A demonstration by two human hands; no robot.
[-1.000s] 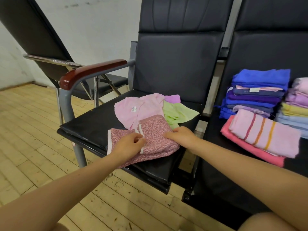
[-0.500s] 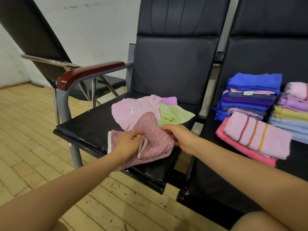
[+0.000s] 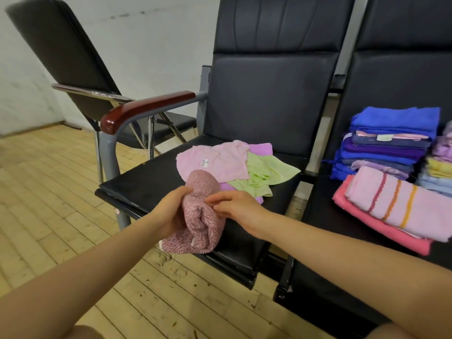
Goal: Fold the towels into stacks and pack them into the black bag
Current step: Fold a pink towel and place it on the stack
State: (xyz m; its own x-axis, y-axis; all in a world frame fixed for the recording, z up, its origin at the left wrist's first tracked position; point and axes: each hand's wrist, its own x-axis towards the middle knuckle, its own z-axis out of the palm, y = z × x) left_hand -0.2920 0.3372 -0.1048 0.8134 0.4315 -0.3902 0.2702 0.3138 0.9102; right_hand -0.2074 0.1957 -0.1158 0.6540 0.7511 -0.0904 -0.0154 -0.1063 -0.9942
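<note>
A speckled dusty-pink towel [image 3: 200, 216] is bunched up over the front edge of the left black seat [image 3: 146, 182]. My left hand [image 3: 171, 211] grips its left side and my right hand [image 3: 234, 206] pinches its right side. Behind it lie loose towels: a light pink one [image 3: 215, 162], a lime green one [image 3: 266, 172] and a lilac one [image 3: 261, 149]. On the right seat [image 3: 325, 216] stand folded towels: a pink striped one on a coral one [image 3: 396, 204], and a blue and purple stack [image 3: 389, 140]. No black bag is in view.
A wooden armrest [image 3: 144, 108] on a grey metal frame borders the left seat. A folding black chair [image 3: 73, 57] stands behind on the left. More folded pastel towels [image 3: 440, 167] sit at the right edge. The floor is pale wood planks [image 3: 49, 192].
The speckled towel lay flat on the seat a second ago. Both hands have gathered it and lifted it into a bunched roll at the seat's front edge.
</note>
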